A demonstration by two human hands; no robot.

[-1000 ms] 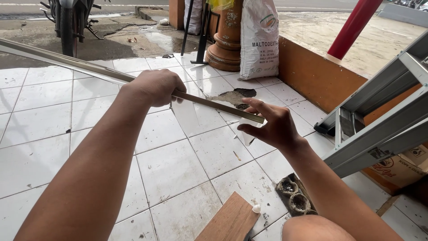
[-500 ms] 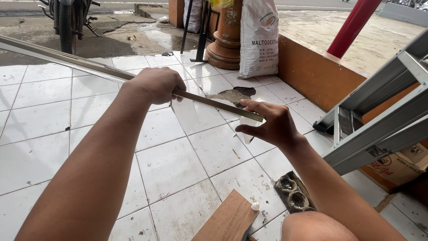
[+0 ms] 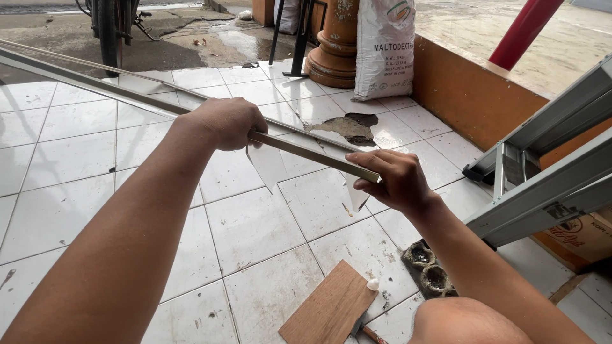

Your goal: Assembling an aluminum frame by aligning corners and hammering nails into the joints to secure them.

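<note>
One head-worn view looks down, close over both forearms

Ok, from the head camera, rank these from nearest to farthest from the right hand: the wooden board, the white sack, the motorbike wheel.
Measured from the right hand, which grips the end of the long metal strip:
1. Wooden board, on the tiles just below the hand, towards the camera.
2. White sack, leaning upright beyond the hand, by the orange wall.
3. Motorbike wheel, far upper left on the wet pavement.
</note>
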